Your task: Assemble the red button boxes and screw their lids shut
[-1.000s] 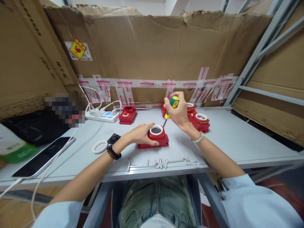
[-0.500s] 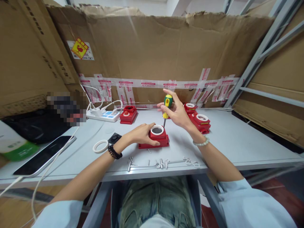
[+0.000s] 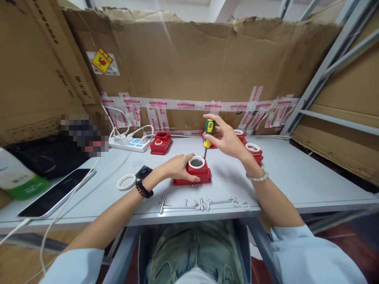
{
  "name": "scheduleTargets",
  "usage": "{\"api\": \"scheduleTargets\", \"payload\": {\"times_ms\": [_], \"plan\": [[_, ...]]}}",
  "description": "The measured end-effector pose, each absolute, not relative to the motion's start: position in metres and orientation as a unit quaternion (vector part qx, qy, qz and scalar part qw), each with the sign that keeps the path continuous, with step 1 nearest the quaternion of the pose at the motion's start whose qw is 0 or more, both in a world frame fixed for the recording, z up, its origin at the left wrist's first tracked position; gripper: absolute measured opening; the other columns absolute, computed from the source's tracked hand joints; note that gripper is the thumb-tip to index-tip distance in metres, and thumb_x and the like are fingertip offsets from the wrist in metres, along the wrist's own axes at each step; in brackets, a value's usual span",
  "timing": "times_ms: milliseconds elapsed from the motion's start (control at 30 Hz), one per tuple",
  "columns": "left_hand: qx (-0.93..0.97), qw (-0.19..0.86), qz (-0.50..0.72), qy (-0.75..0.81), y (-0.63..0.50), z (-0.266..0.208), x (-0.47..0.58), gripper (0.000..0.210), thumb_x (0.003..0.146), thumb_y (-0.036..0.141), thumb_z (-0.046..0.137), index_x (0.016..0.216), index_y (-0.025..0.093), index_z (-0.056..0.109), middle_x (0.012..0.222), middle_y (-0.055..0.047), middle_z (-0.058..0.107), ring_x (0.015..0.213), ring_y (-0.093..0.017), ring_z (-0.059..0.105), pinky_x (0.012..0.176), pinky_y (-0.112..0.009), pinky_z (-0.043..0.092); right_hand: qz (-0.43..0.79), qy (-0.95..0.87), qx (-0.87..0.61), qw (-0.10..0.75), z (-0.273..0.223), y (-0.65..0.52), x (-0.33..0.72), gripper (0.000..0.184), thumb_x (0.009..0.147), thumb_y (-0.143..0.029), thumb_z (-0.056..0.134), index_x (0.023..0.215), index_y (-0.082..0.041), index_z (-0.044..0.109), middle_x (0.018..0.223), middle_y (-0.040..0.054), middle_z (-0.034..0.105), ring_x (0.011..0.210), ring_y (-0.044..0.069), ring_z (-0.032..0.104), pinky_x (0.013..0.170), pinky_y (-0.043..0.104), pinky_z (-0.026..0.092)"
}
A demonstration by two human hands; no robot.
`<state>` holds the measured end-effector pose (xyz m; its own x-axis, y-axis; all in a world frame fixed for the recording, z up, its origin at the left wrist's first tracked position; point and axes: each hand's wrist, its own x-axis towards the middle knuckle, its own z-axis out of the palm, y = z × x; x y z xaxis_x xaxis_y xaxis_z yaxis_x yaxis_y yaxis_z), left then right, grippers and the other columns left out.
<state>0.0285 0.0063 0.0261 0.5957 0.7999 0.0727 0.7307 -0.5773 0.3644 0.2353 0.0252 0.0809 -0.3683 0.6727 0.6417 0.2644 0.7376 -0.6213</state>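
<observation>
My left hand (image 3: pixel 177 169) grips a red housing (image 3: pixel 204 177) on the tabletop, fingers behind it and thumb along its front. A white ring (image 3: pixel 197 162) sits on top of the housing around a dark round window. In my right hand (image 3: pixel 223 136) is a screwdriver (image 3: pixel 210 126) with a green and yellow handle, held upright between thumb and fingers. Its shaft meets the housing's back right corner, just beside the ring; the tip itself is hidden. Near the housing's front edge lies a small screw (image 3: pixel 192 188).
T-handled metal tools (image 3: pixel 177 207) and several screws lie along the table's front edge. A loose white ring (image 3: pixel 126 182) and a black square part (image 3: pixel 143 172) are at left. More red housings (image 3: pixel 161 143) stand behind, near a power strip (image 3: pixel 130 143). A phone (image 3: pixel 56 193) lies far left.
My right hand's fingers have closed further around the screwdriver handle, and its wrist has shifted slightly right. The left hand still grips the housing. The small screw in front appears farther right.
</observation>
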Motion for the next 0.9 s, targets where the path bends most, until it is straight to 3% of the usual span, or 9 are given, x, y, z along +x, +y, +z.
{"api": "scheduleTargets", "payload": {"times_ms": [100, 200, 400, 467, 567, 667, 800, 900], "plan": [[0.879, 0.141, 0.107, 0.442, 0.006, 0.027, 0.029, 0.061, 0.065, 0.066, 0.068, 0.101, 0.020, 0.053, 0.078, -0.004, 0.066, 0.072, -0.025, 0.061, 0.060, -0.028, 0.037, 0.081, -0.783, -0.352, 0.507, 0.074, 0.029, 0.226, 0.045, 0.078, -0.026, 0.063, 0.122, -0.029, 0.055, 0.074, -0.0031, 0.059, 0.063, 0.015, 0.056, 0.068, 0.030, 0.051], [0.879, 0.134, 0.095, 0.447, 0.006, 0.028, 0.030, 0.062, 0.065, 0.067, 0.067, 0.103, 0.019, 0.053, 0.077, -0.004, 0.066, 0.072, -0.025, 0.061, 0.059, -0.028, 0.036, 0.012, -0.773, -0.376, 0.511, 0.068, 0.034, 0.221, 0.042, 0.080, -0.031, 0.062, 0.121, -0.026, 0.053, 0.080, 0.0001, 0.060, 0.069, 0.018, 0.056, 0.073, 0.034, 0.051], [0.880, 0.129, 0.071, 0.452, 0.005, 0.032, 0.030, 0.063, 0.065, 0.066, 0.066, 0.104, 0.019, 0.052, 0.079, -0.005, 0.065, 0.077, -0.027, 0.062, 0.059, -0.028, 0.036, 0.195, -0.807, -0.279, 0.484, 0.076, 0.038, 0.231, 0.045, 0.083, -0.021, 0.046, 0.128, -0.025, 0.044, 0.099, 0.0029, 0.061, 0.077, 0.014, 0.061, 0.068, 0.030, 0.053], [0.880, 0.128, 0.071, 0.452, 0.005, 0.032, 0.030, 0.062, 0.065, 0.066, 0.066, 0.103, 0.019, 0.052, 0.079, -0.005, 0.065, 0.077, -0.027, 0.062, 0.059, -0.027, 0.036, 0.185, -0.810, -0.275, 0.484, 0.078, 0.036, 0.232, 0.042, 0.084, -0.026, 0.052, 0.125, -0.024, 0.047, 0.092, 0.0013, 0.061, 0.075, 0.015, 0.061, 0.068, 0.029, 0.053], [0.880, 0.126, 0.069, 0.454, 0.006, 0.031, 0.030, 0.064, 0.065, 0.067, 0.066, 0.105, 0.019, 0.051, 0.078, -0.005, 0.065, 0.076, -0.027, 0.061, 0.059, -0.028, 0.035, 0.074, -0.791, -0.340, 0.503, 0.077, 0.033, 0.228, 0.037, 0.081, -0.034, 0.062, 0.115, -0.022, 0.054, 0.080, -0.0010, 0.060, 0.065, 0.014, 0.056, 0.065, 0.029, 0.049], [0.880, 0.126, 0.073, 0.452, 0.006, 0.030, 0.030, 0.063, 0.065, 0.067, 0.067, 0.104, 0.019, 0.051, 0.078, -0.005, 0.065, 0.074, -0.026, 0.061, 0.060, -0.028, 0.036, -0.013, -0.770, -0.381, 0.511, 0.074, 0.032, 0.224, 0.035, 0.082, -0.037, 0.062, 0.113, -0.022, 0.056, 0.082, 0.0008, 0.062, 0.067, 0.015, 0.055, 0.068, 0.031, 0.048], [0.883, 0.138, 0.089, 0.440, 0.007, 0.028, 0.029, 0.061, 0.065, 0.066, 0.068, 0.101, 0.020, 0.051, 0.080, -0.004, 0.066, 0.074, -0.025, 0.061, 0.061, -0.028, 0.036, 0.096, -0.798, -0.328, 0.496, 0.073, 0.034, 0.227, 0.043, 0.087, -0.027, 0.050, 0.130, -0.025, 0.046, 0.093, 0.0022, 0.063, 0.075, 0.016, 0.061, 0.070, 0.031, 0.051], [0.882, 0.135, 0.089, 0.442, 0.007, 0.029, 0.029, 0.060, 0.065, 0.066, 0.068, 0.101, 0.020, 0.052, 0.079, -0.004, 0.066, 0.074, -0.025, 0.061, 0.061, -0.028, 0.036, 0.161, -0.804, -0.288, 0.495, 0.073, 0.034, 0.228, 0.044, 0.086, -0.029, 0.054, 0.130, -0.026, 0.046, 0.085, -0.0008, 0.061, 0.072, 0.014, 0.063, 0.067, 0.029, 0.053]]}}
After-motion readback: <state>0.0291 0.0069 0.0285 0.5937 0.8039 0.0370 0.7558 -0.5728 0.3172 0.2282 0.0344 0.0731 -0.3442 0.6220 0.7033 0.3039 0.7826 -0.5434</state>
